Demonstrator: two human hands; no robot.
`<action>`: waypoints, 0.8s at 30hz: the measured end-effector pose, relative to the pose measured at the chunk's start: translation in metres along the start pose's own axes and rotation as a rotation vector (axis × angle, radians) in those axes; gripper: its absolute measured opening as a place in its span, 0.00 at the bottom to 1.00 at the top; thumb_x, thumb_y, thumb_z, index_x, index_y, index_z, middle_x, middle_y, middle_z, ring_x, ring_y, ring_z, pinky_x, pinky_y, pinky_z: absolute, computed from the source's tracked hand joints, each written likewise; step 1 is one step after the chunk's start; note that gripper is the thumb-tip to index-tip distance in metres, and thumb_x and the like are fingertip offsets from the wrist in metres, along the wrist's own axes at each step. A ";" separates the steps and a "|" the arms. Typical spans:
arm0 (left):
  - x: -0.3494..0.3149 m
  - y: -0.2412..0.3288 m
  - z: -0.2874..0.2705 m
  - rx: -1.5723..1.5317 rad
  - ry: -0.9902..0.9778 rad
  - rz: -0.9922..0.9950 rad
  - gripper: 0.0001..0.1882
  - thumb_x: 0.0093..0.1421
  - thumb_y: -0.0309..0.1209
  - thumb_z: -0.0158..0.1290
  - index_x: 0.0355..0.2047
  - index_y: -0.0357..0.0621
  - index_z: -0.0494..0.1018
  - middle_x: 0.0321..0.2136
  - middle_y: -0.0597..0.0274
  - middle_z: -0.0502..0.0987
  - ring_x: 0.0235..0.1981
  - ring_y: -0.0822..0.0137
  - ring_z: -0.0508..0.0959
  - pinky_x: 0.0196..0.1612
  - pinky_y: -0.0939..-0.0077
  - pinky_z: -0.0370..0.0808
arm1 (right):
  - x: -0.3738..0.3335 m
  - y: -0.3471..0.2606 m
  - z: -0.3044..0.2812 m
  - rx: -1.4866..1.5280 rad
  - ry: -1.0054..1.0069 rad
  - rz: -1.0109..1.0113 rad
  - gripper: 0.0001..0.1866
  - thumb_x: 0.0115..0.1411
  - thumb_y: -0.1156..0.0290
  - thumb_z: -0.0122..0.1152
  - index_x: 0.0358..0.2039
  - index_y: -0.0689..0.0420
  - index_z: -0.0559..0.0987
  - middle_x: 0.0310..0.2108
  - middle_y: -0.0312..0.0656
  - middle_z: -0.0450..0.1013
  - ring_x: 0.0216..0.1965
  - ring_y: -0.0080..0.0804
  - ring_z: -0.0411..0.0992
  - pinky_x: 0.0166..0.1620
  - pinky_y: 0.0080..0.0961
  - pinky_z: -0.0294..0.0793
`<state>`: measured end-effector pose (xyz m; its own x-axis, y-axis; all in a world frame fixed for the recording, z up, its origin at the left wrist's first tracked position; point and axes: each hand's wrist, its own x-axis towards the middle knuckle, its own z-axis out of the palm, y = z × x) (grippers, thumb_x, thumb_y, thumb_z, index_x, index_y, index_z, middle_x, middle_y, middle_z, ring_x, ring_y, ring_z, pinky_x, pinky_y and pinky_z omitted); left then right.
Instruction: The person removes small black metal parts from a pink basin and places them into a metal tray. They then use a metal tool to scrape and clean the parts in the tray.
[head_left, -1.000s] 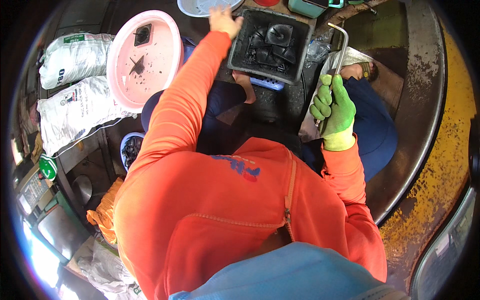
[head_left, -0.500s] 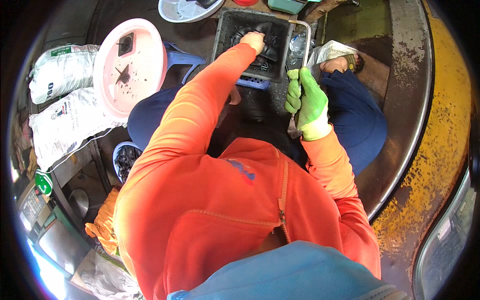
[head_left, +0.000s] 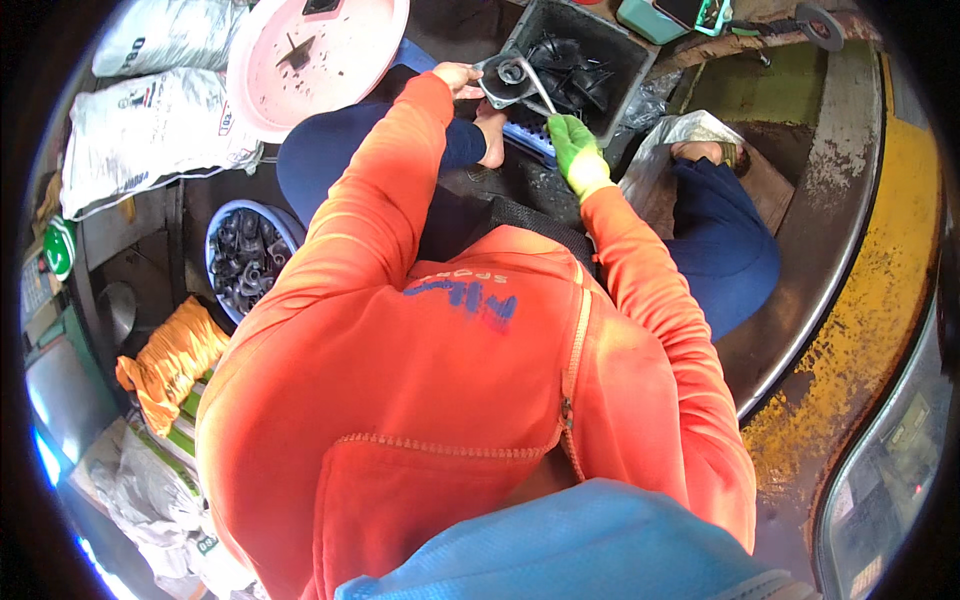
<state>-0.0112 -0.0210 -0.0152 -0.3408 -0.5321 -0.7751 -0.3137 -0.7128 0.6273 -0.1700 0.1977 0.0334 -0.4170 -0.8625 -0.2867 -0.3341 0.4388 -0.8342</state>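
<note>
My bare left hand (head_left: pixel 458 80) grips the edge of a square black molded part (head_left: pixel 496 90) with a round opening in its middle. In my green-gloved right hand (head_left: pixel 577 155) is a thin metal tool with a curved end (head_left: pixel 541 88), my fingers closed around its handle. The bent end meets the part at its round opening; whether it cuts or only touches, I cannot tell. Just beyond both hands stands a dark grey bin (head_left: pixel 622 92), where several black parts (head_left: pixel 570 78) lie in a heap.
A pink basin (head_left: pixel 375 50) with dark scraps stands at the far left. Below it are white sacks (head_left: pixel 150 140) and a blue basket (head_left: pixel 213 240) full of black parts. A teal container (head_left: pixel 640 20) sits at the back right, and a worn yellow metal edge (head_left: pixel 835 330) curves along the right.
My left hand has come out of the bin toward the left with a square black part. My right hand has moved forward and left, bringing the tool's curved end to it. The view has shifted.
</note>
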 end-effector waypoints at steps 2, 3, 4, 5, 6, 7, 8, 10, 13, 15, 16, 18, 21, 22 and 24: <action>0.001 -0.011 0.005 -0.061 0.105 0.051 0.23 0.58 0.22 0.53 0.53 0.28 0.62 0.46 0.51 0.71 0.34 0.58 0.79 0.34 0.72 0.82 | -0.001 -0.001 0.006 -0.250 -0.040 0.003 0.21 0.65 0.51 0.43 0.40 0.55 0.75 0.36 0.48 0.74 0.38 0.44 0.72 0.43 0.36 0.69; 0.000 -0.017 0.007 0.150 0.202 0.149 0.26 0.54 0.24 0.56 0.54 0.32 0.63 0.48 0.50 0.70 0.39 0.57 0.77 0.39 0.70 0.79 | -0.002 -0.003 0.007 -0.342 -0.065 0.029 0.22 0.65 0.51 0.40 0.41 0.55 0.74 0.39 0.51 0.73 0.42 0.49 0.71 0.45 0.40 0.68; -0.002 -0.021 0.009 0.363 0.297 0.249 0.29 0.51 0.25 0.59 0.54 0.36 0.64 0.51 0.49 0.68 0.44 0.55 0.75 0.44 0.68 0.77 | -0.004 -0.005 0.007 -0.429 -0.078 0.031 0.23 0.65 0.50 0.37 0.42 0.55 0.73 0.42 0.53 0.72 0.46 0.54 0.70 0.47 0.44 0.67; -0.005 -0.027 0.010 0.579 0.389 0.344 0.33 0.47 0.27 0.62 0.54 0.40 0.65 0.53 0.48 0.67 0.48 0.54 0.72 0.49 0.66 0.75 | -0.005 -0.007 0.008 -0.485 -0.095 0.006 0.22 0.66 0.51 0.36 0.41 0.55 0.72 0.42 0.54 0.72 0.44 0.55 0.70 0.46 0.46 0.67; -0.006 -0.031 0.012 0.809 0.511 0.457 0.36 0.43 0.29 0.65 0.55 0.44 0.66 0.55 0.47 0.65 0.53 0.52 0.70 0.54 0.64 0.72 | -0.007 -0.010 0.008 -0.478 -0.113 0.041 0.22 0.65 0.51 0.36 0.42 0.55 0.72 0.43 0.54 0.72 0.44 0.55 0.70 0.46 0.46 0.67; -0.007 -0.033 0.010 0.865 0.402 0.743 0.42 0.36 0.35 0.68 0.56 0.53 0.66 0.57 0.48 0.63 0.61 0.53 0.59 0.63 0.64 0.59 | -0.008 -0.012 0.008 -0.465 -0.122 0.054 0.23 0.65 0.51 0.36 0.42 0.55 0.72 0.43 0.54 0.72 0.44 0.55 0.70 0.46 0.45 0.67; -0.008 -0.036 0.013 0.836 0.250 0.944 0.43 0.37 0.39 0.68 0.56 0.52 0.66 0.59 0.49 0.62 0.63 0.52 0.57 0.64 0.64 0.55 | -0.008 -0.015 0.008 -0.450 -0.128 0.067 0.23 0.65 0.51 0.36 0.43 0.55 0.72 0.43 0.54 0.72 0.45 0.55 0.70 0.47 0.45 0.67; -0.004 -0.043 0.022 0.771 0.169 0.873 0.42 0.37 0.45 0.67 0.55 0.56 0.67 0.61 0.53 0.60 0.64 0.52 0.56 0.64 0.57 0.54 | -0.008 -0.021 0.007 -0.448 -0.109 0.051 0.23 0.65 0.51 0.36 0.44 0.55 0.73 0.43 0.54 0.72 0.45 0.55 0.70 0.47 0.44 0.67; 0.004 -0.052 0.030 0.685 0.229 0.831 0.39 0.41 0.49 0.66 0.56 0.60 0.67 0.60 0.51 0.61 0.64 0.50 0.56 0.64 0.55 0.53 | -0.007 -0.033 0.002 -0.408 -0.127 0.016 0.24 0.65 0.51 0.36 0.45 0.55 0.73 0.44 0.55 0.72 0.46 0.55 0.69 0.48 0.44 0.67; 0.010 -0.054 0.034 0.678 0.306 0.867 0.37 0.43 0.48 0.65 0.55 0.61 0.67 0.59 0.46 0.62 0.62 0.46 0.59 0.63 0.58 0.55 | -0.005 -0.043 -0.002 -0.335 -0.104 -0.010 0.22 0.65 0.53 0.38 0.44 0.57 0.73 0.43 0.55 0.72 0.45 0.55 0.70 0.46 0.43 0.68; 0.010 -0.056 0.035 0.701 0.296 0.856 0.37 0.43 0.48 0.65 0.55 0.60 0.67 0.59 0.46 0.62 0.61 0.45 0.59 0.63 0.59 0.56 | -0.005 -0.047 -0.002 -0.242 -0.014 -0.181 0.18 0.64 0.56 0.41 0.42 0.57 0.73 0.39 0.54 0.73 0.42 0.56 0.71 0.43 0.43 0.69; 0.011 -0.055 0.036 0.714 0.317 0.911 0.37 0.43 0.48 0.65 0.55 0.59 0.67 0.59 0.44 0.62 0.60 0.44 0.60 0.63 0.60 0.57 | -0.008 -0.052 -0.003 -0.079 0.208 -0.482 0.16 0.64 0.59 0.43 0.40 0.56 0.73 0.37 0.53 0.74 0.38 0.57 0.71 0.41 0.43 0.69; 0.007 -0.053 0.038 0.730 0.344 0.879 0.36 0.43 0.48 0.65 0.54 0.59 0.67 0.57 0.43 0.63 0.59 0.44 0.62 0.61 0.59 0.60 | -0.009 -0.049 0.002 -0.327 0.008 -0.101 0.17 0.65 0.57 0.41 0.41 0.56 0.72 0.37 0.55 0.73 0.39 0.58 0.71 0.41 0.43 0.69; 0.006 -0.051 0.039 0.741 0.333 0.873 0.36 0.44 0.48 0.65 0.54 0.59 0.67 0.57 0.43 0.64 0.59 0.44 0.63 0.61 0.59 0.60 | -0.007 -0.046 0.004 -0.504 -0.086 0.086 0.17 0.65 0.57 0.41 0.41 0.57 0.71 0.37 0.55 0.73 0.39 0.58 0.71 0.41 0.43 0.69; 0.002 -0.048 0.039 0.753 0.328 0.893 0.35 0.44 0.48 0.65 0.53 0.58 0.68 0.55 0.46 0.66 0.58 0.49 0.64 0.60 0.61 0.62 | -0.003 -0.038 0.010 -0.410 -0.022 -0.100 0.17 0.64 0.57 0.41 0.41 0.56 0.71 0.36 0.57 0.73 0.38 0.58 0.71 0.39 0.45 0.69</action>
<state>-0.0318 0.0301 -0.0438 -0.4936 -0.8688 0.0394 -0.5565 0.3503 0.7534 -0.1480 0.1807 0.0616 -0.3489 -0.9091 -0.2276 -0.6825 0.4129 -0.6030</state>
